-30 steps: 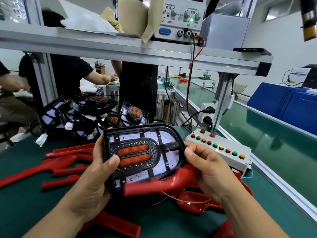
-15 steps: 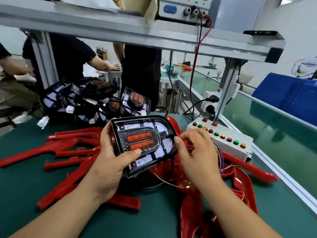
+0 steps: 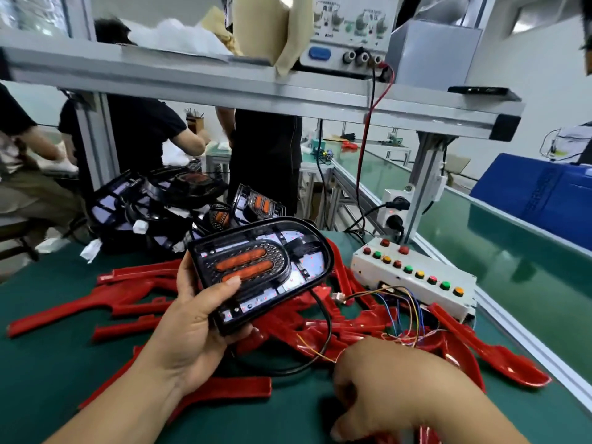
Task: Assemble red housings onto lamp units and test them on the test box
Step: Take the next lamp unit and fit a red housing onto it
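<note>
My left hand (image 3: 192, 334) grips a black lamp unit (image 3: 256, 270) with two orange strips, held tilted above the green mat, thumb on its face. Its black cable (image 3: 323, 328) loops down toward my right hand (image 3: 394, 389), which is curled knuckles-up low over the pile of red housings (image 3: 128, 293); its fingertips are hidden. The white test box (image 3: 413, 277), with a row of coloured buttons, sits to the right. Coloured leads (image 3: 400, 302) run from it to a small white connector (image 3: 338, 297) lying on the housings.
More lamp units are stacked at the back left (image 3: 153, 206). A power supply (image 3: 349, 30) stands on the overhead shelf. A green conveyor (image 3: 512, 257) runs along the right with a blue crate (image 3: 544, 193) beyond it. People work behind the bench.
My right hand left the lamp's right edge and dropped low toward me over the housings. My left hand kept the lamp unit and tilted it.
</note>
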`<state>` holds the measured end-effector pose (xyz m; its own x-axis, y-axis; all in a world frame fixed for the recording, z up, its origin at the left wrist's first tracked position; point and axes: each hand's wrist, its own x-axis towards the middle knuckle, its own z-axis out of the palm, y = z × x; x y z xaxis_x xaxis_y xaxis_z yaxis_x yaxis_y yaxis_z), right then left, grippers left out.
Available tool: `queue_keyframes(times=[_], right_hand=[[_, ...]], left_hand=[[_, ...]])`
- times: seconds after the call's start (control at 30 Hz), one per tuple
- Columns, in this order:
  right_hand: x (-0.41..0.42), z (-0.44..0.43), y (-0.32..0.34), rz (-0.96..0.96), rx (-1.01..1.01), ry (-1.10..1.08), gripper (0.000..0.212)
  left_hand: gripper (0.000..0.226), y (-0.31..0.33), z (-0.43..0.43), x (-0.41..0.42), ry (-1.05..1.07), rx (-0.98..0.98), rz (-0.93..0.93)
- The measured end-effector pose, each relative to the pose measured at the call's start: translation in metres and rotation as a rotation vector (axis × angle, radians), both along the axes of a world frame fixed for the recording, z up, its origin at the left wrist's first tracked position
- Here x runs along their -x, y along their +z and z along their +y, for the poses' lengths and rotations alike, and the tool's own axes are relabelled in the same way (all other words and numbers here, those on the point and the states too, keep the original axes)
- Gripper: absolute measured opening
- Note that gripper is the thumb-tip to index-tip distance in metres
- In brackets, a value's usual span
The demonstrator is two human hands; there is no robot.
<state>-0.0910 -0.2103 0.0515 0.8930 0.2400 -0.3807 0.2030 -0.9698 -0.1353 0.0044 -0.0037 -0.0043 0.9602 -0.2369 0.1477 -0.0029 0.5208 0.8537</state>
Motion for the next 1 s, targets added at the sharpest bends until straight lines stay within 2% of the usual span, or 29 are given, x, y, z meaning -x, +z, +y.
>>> queue_keyframes(times=[0.07, 0.13, 0.17, 0.23, 0.27, 0.33, 0.43, 0.7, 0.77, 0.9, 1.0], right_hand=[[-0.001, -0.013, 0.007, -0.02, -0.176, -0.037, 0.018], [0.001, -0.029, 0.017, -0.064, -0.62, -0.13, 0.01], [0.002, -0.037, 0.022, -0.089, -0.923, -0.172, 0.016], [0.0, -0.052, 0.022, -0.167, -1.544, -0.252, 0.041], [-0.003, -0.054, 0.021, -0.228, -1.783, -0.288, 0.047], [-0.011, -0.047, 0.017, -0.338, -2.05, -0.349, 0.044], [-0.022, -0.029, 0.006, -0.374, -2.15, -0.407, 0.045], [-0.031, -0.012, -0.014, -0.356, -2.002, -0.512, 0.049], [-0.031, -0.013, -0.015, -0.388, -1.924, -0.544, 0.048], [-0.029, -0.014, -0.015, -0.518, -1.629, -0.572, 0.045], [-0.032, -0.017, -0.017, -0.44, -1.786, -0.569, 0.052]], left_hand=[[0.062, 0.0, 0.001, 0.001, -0.009, 0.007, 0.011], [0.06, 0.0, 0.001, 0.001, -0.019, 0.015, 0.021], [0.059, 0.0, 0.0, 0.001, -0.026, 0.019, 0.023], [0.057, 0.0, -0.002, 0.003, -0.043, 0.018, 0.025], [0.057, 0.001, -0.002, 0.004, -0.052, 0.016, 0.02], [0.058, 0.001, -0.005, 0.006, -0.075, 0.007, 0.007], [0.058, 0.002, -0.007, 0.01, -0.107, -0.025, -0.012], [0.061, 0.004, -0.003, 0.012, -0.146, -0.084, -0.062], [0.061, 0.004, -0.002, 0.012, -0.146, -0.082, -0.073], [0.065, 0.003, -0.002, 0.012, -0.152, -0.036, -0.098], [0.065, 0.003, -0.003, 0.012, -0.162, -0.03, -0.108]])
